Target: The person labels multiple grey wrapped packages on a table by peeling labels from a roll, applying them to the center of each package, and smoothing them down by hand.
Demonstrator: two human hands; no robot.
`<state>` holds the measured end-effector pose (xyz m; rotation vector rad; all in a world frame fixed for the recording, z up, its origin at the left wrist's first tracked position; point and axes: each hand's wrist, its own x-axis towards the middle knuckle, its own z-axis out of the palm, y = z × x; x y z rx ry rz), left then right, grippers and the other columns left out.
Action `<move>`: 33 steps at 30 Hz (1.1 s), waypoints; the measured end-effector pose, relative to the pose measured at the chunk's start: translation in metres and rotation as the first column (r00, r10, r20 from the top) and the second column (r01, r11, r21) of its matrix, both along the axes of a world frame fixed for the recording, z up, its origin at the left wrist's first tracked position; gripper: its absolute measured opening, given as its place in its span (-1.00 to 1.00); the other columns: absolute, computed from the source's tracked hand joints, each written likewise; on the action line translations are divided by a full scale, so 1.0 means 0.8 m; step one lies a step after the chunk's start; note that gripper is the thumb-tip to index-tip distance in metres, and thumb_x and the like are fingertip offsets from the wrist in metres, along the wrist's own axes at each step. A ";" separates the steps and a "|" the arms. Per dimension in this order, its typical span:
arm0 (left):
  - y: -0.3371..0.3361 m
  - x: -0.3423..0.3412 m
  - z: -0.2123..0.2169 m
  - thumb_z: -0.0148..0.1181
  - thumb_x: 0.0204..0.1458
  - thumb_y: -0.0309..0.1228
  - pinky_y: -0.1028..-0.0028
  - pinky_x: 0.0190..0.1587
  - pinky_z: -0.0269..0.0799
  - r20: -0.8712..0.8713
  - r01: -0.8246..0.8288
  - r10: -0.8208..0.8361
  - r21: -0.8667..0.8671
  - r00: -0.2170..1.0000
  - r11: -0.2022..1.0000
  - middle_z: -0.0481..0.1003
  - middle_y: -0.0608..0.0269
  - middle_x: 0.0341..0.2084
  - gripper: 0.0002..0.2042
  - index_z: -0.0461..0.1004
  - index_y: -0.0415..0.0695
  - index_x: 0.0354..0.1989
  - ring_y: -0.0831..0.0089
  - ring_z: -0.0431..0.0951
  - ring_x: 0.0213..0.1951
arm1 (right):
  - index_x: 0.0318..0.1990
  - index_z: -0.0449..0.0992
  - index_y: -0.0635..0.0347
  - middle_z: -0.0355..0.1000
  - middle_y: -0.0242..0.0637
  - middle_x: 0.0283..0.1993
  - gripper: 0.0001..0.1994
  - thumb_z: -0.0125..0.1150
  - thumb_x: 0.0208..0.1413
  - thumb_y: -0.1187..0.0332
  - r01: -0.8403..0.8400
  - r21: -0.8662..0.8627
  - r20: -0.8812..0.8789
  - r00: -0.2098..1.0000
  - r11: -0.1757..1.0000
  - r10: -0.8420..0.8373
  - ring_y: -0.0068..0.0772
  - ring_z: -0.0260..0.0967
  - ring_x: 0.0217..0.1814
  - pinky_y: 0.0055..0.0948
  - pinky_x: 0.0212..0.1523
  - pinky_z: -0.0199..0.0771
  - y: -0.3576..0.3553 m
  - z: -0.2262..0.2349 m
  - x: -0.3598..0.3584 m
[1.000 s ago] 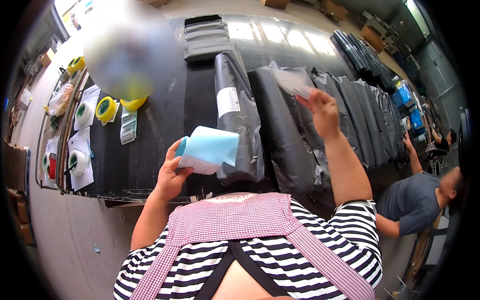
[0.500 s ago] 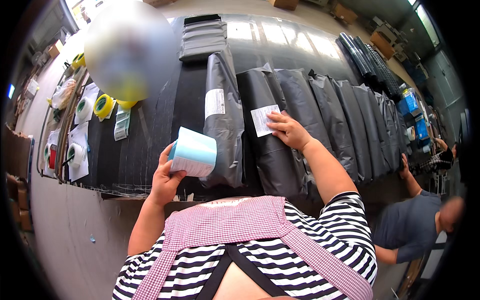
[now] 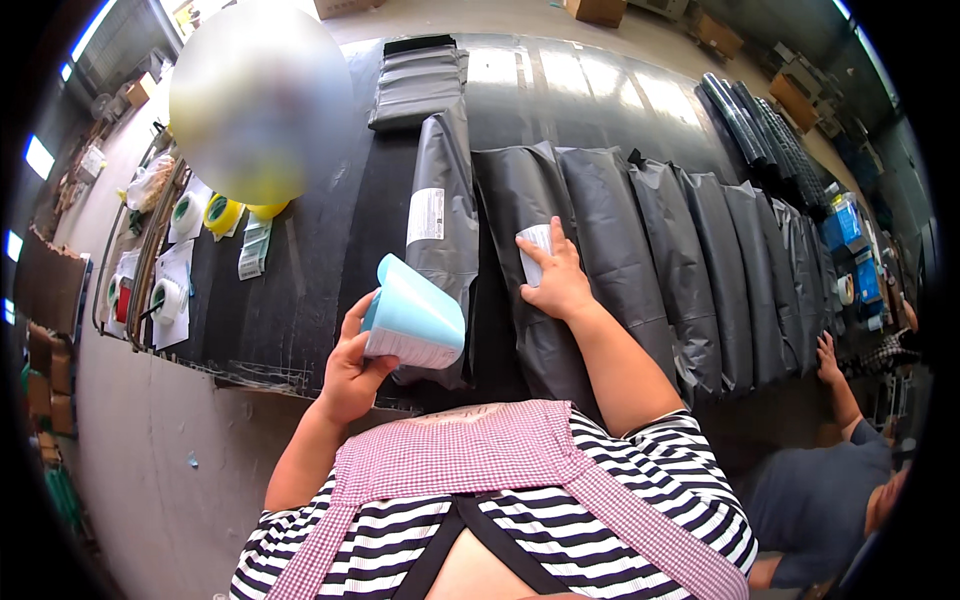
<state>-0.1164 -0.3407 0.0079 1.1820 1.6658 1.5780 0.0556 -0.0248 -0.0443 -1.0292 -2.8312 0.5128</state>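
Note:
My left hand (image 3: pixel 355 365) is closed around a curled strip of labels (image 3: pixel 420 315) with a light blue backing and printed white faces. My right hand (image 3: pixel 556 275) lies with fingers spread on a white label (image 3: pixel 534 250), pressed flat against a grey plastic mailing bag (image 3: pixel 545 345); the hand covers part of that label. Just left of it is another grey mailing bag (image 3: pixel 443 170) with its own white label (image 3: pixel 427 214). To the right, several more filled grey bags (image 3: pixel 610 230) lie side by side, and no labels show on them.
A stack of folded grey bags (image 3: pixel 420 90) lies at the table's far side. Tape rolls (image 3: pixel 222 213) and a label strip (image 3: pixel 254 248) are on the left. Dark rolls (image 3: pixel 735 120) lie far right. A co-worker (image 3: pixel 815 500) stands at right, one hand near the bags.
My right hand has shifted down over the label, fingers now pointing away from me. My left hand and the label strip have moved slightly right. The view has shifted a little.

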 end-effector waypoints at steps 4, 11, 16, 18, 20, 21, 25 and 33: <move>0.019 -0.007 -0.029 0.21 0.05 -0.66 0.27 0.33 0.23 0.071 -0.051 0.054 -0.051 0.996 0.997 0.13 0.12 0.42 -0.65 0.58 -0.23 0.05 0.21 0.25 0.37 | 0.36 0.36 -0.55 -0.40 -0.01 0.65 -0.21 0.42 -0.14 0.24 0.079 -0.094 -0.027 0.996 0.992 -0.082 0.22 -0.01 0.52 -0.07 0.39 0.30 0.023 -0.010 -0.027; 0.127 -0.008 -0.056 0.34 0.06 -0.19 -0.36 0.37 -0.12 -0.517 0.165 -0.429 -0.479 0.741 0.862 0.13 0.25 0.47 -0.71 0.69 -0.04 -0.09 0.09 -0.20 0.55 | 0.40 0.29 -0.60 -0.40 -0.14 0.66 -0.21 0.42 -0.06 0.20 0.220 -0.137 0.009 0.975 0.966 -0.221 0.22 -0.01 0.53 -0.02 0.37 0.33 0.064 0.002 -0.084; 0.155 0.067 -0.046 0.21 0.15 -0.10 -0.39 0.31 -0.06 -0.559 -0.113 -0.315 -0.601 0.767 0.791 0.32 0.14 0.31 -0.64 0.67 -0.03 -0.02 0.10 -0.21 0.55 | 0.42 0.25 -0.61 -0.38 -0.18 0.66 -0.19 0.42 -0.04 0.19 0.189 -0.149 0.017 0.982 0.971 -0.188 0.19 -0.03 0.55 0.05 0.38 0.30 0.055 0.001 -0.064; 0.142 0.079 -0.049 0.21 0.15 -0.10 -0.37 0.26 0.08 -0.601 -0.212 -0.275 -0.613 0.751 0.761 0.43 0.11 0.18 -0.63 0.66 -0.07 -0.02 0.08 -0.17 0.54 | 0.42 0.25 -0.61 -0.38 -0.19 0.66 -0.20 0.42 -0.03 0.19 0.214 -0.146 0.036 0.977 0.966 -0.211 0.17 -0.05 0.56 0.07 0.38 0.29 0.044 0.004 -0.065; 0.125 0.089 -0.040 0.21 0.15 -0.09 -0.35 0.27 0.09 -0.593 -0.235 -0.280 -0.643 0.755 0.729 0.43 0.10 0.19 -0.62 0.66 -0.10 -0.03 0.05 -0.17 0.54 | 0.40 0.27 -0.62 -0.38 -0.24 0.67 -0.23 0.41 0.00 0.22 0.272 -0.154 0.064 0.962 0.950 -0.265 0.15 -0.10 0.58 0.11 0.39 0.25 0.034 0.007 -0.066; 0.118 0.092 -0.035 0.22 0.14 -0.09 -0.33 0.28 0.09 -0.582 -0.253 -0.284 -0.672 0.762 0.696 0.43 0.09 0.19 -0.61 0.66 -0.14 -0.05 0.02 -0.17 0.54 | 0.40 0.27 -0.62 -0.38 -0.24 0.67 -0.23 0.41 0.00 0.22 0.275 -0.149 0.060 0.961 0.950 -0.269 0.15 -0.10 0.58 0.11 0.39 0.25 0.036 0.007 -0.065; 0.102 0.064 -0.024 0.18 0.20 -0.07 -0.27 0.32 0.07 -0.490 -0.109 -0.360 -0.698 0.794 0.708 0.39 0.09 0.27 -0.56 0.65 -0.27 -0.11 -0.11 -0.29 0.53 | 0.38 0.30 -0.66 -0.39 -0.23 0.67 -0.24 0.41 -0.03 0.21 0.311 -0.159 0.070 0.950 0.937 -0.304 0.13 -0.11 0.58 0.07 0.41 0.21 0.032 0.010 -0.071; 0.115 0.028 0.016 0.16 0.22 -0.06 -0.28 0.40 -0.10 -0.403 0.023 -0.510 -0.767 0.760 0.641 0.26 0.03 0.38 -0.55 0.61 -0.23 0.00 -0.12 -0.23 0.53 | 0.39 0.34 -0.47 -0.24 -0.01 0.63 -0.30 0.41 0.03 0.12 0.138 -0.107 -0.164 0.974 0.985 -0.154 0.21 -0.22 0.62 0.20 0.43 0.11 0.037 0.004 -0.038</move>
